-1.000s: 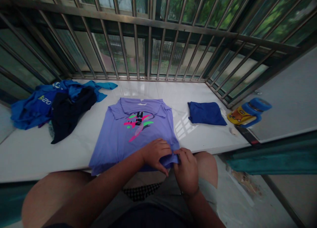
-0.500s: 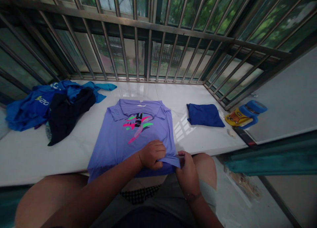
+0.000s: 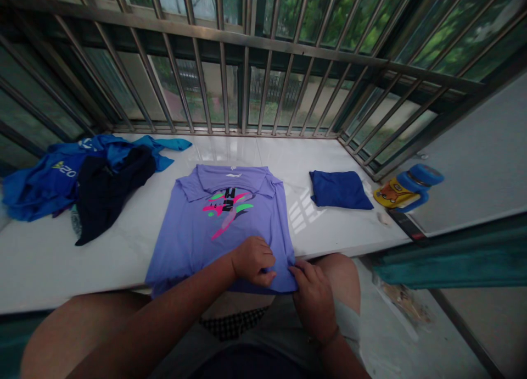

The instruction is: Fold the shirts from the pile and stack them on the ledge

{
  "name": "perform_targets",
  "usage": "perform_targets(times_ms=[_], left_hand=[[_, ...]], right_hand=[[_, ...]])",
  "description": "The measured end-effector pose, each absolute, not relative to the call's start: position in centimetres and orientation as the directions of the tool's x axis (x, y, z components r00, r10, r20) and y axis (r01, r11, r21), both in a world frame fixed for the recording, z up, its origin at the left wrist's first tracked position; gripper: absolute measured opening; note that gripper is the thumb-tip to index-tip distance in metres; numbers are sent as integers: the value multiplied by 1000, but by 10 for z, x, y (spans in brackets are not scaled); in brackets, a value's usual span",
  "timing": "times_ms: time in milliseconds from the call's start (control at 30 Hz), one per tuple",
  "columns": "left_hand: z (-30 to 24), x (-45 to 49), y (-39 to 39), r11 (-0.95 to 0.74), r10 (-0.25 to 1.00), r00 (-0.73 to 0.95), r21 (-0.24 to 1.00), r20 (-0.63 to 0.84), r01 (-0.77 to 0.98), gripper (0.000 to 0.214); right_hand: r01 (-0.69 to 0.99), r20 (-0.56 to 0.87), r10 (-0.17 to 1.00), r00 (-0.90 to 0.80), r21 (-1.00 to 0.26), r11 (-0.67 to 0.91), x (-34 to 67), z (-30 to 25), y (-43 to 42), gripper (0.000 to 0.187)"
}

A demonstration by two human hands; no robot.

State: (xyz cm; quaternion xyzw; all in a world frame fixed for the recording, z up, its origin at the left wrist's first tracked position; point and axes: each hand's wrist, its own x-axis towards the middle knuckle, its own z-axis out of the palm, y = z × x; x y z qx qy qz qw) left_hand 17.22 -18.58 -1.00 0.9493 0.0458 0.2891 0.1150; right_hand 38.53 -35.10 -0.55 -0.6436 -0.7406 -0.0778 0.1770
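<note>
White ledge (image 3: 329,230) beneath lilac printed shirt (image 3: 228,230); right grip (image 3: 315,299) pinches hem (image 3: 286,285), left grip (image 3: 252,260) unclear.

One head view looks forward and down, close over the white ledge (image 3: 49,263); barred window (image 3: 255,40) ahead.

Probably "20" (image 3: 68,172) on blue garment (image 3: 39,184); white logo (image 3: 234,175), blurred black letters (image 3: 229,200) on purple shirt (image 3: 242,230)

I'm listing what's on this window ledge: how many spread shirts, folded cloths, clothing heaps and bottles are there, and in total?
Spread shirt: 1, purple
Folded cloth: 1, blue
Clothing heap: 1, blue and dark
Bottle: 1, blue and yellow
Total: 4
</note>
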Motion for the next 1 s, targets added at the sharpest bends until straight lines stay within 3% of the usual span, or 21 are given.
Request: perform_targets(times_ms=[233, 433, 600, 767, 833, 933, 1000], left_hand=[[0, 185, -180, -833, 521, 732, 450, 439, 322, 19], [2, 190, -179, -814, 513, 801, 470, 308, 340, 37], [0, 191, -178, -797, 551, 789, 452, 271, 402, 31], [-2, 193, -178, -803, 548, 787, 441, 282, 401, 25], [-3, 193, -179, -804, 553, 782, 431, 287, 410, 25], [-3, 193, -179, -809, 552, 781, 417, 294, 415, 25], [-3, 194, -178, -811, 547, 783, 417, 295, 410, 25]], right_hand=[[976, 302, 944, -130, -128, 176, 402, -18, -362, 54], [971, 301, 935, -186, -88, 222, 407, -29, -366, 55], [968, 251, 947, -199, -101, 230, 412, -29, -370, 51], [934, 85, 972, -221, -268, 236, 415, 3, -363, 27], [932, 47, 982, -180, -311, 186, 414, 23, -340, 17], [973, 46, 999, 27, -229, -16, 410, 48, -280, 31], [971, 12, 985, 170, -171, -165, 405, 54, -232, 29]])
